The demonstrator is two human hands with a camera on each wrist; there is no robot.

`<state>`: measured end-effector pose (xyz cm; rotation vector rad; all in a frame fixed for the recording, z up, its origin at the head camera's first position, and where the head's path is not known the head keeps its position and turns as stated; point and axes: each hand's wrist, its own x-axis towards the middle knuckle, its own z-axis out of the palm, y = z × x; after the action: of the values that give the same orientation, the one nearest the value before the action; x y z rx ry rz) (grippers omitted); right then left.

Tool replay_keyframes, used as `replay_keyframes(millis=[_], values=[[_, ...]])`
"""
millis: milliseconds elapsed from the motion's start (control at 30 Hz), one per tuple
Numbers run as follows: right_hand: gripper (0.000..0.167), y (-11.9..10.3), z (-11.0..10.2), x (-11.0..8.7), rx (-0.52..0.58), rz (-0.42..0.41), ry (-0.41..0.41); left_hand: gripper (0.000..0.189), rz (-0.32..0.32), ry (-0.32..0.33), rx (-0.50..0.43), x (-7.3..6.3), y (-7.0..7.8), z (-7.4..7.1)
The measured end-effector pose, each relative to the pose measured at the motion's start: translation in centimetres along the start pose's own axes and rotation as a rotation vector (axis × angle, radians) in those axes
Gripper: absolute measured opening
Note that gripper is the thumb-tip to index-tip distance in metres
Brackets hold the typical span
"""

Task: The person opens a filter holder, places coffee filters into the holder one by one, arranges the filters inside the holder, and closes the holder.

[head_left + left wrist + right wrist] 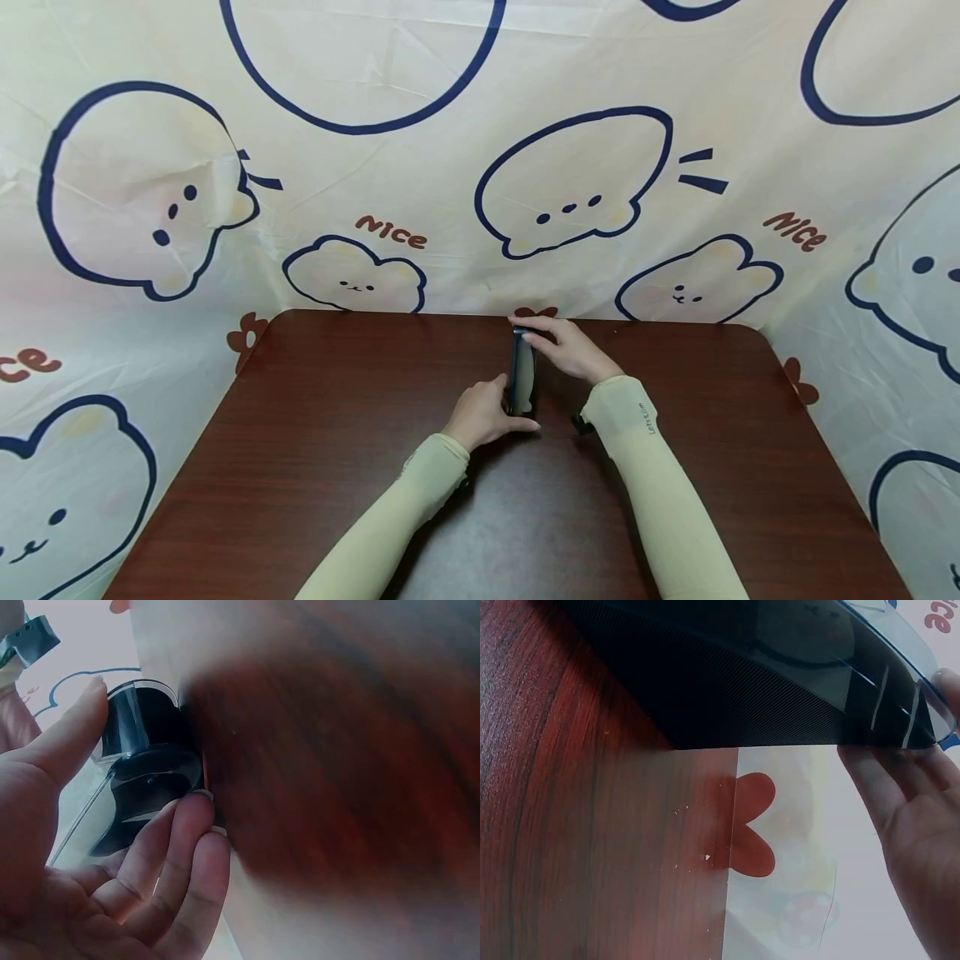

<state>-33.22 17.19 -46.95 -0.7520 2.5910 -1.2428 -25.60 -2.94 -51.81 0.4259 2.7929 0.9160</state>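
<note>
A dark package with a bulging clear plastic front (523,375) stands on its narrow edge near the back of the table. My left hand (483,412) holds its near end, thumb on one side and bent fingers on the other. In the left wrist view a glossy black shape (154,776) shows beneath the clear plastic. At the far upper end my right hand (573,346) grips the package between thumb and fingers. The right wrist view shows a finely ribbed black panel (727,697) with the clear cover over it. What the package contains I cannot tell.
The dark brown wooden table (322,433) reaches back to a pale cloth (450,175) printed with blue outlined animals and brown words. The cloth also hangs at both sides. Small light crumbs (707,857) lie near the table's back edge.
</note>
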Motion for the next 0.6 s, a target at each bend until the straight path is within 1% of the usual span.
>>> replay_keyframes(millis=[167,300,367,600], values=[[0.042,0.26,0.26,-0.01,0.001,0.006,-0.005,0.075,0.001,-0.006,-0.002,-0.08,-0.21,0.09],[0.042,0.40,0.50,-0.09,0.007,-0.001,-0.010,0.078,-0.001,-0.008,0.023,-0.17,-0.31,0.14],[0.042,0.42,0.51,-0.13,0.012,-0.003,-0.010,0.079,-0.001,-0.007,0.045,-0.16,-0.31,0.15],[0.044,0.54,0.42,-0.04,0.005,-0.010,0.006,0.073,-0.014,0.016,0.131,0.09,-0.15,0.13]])
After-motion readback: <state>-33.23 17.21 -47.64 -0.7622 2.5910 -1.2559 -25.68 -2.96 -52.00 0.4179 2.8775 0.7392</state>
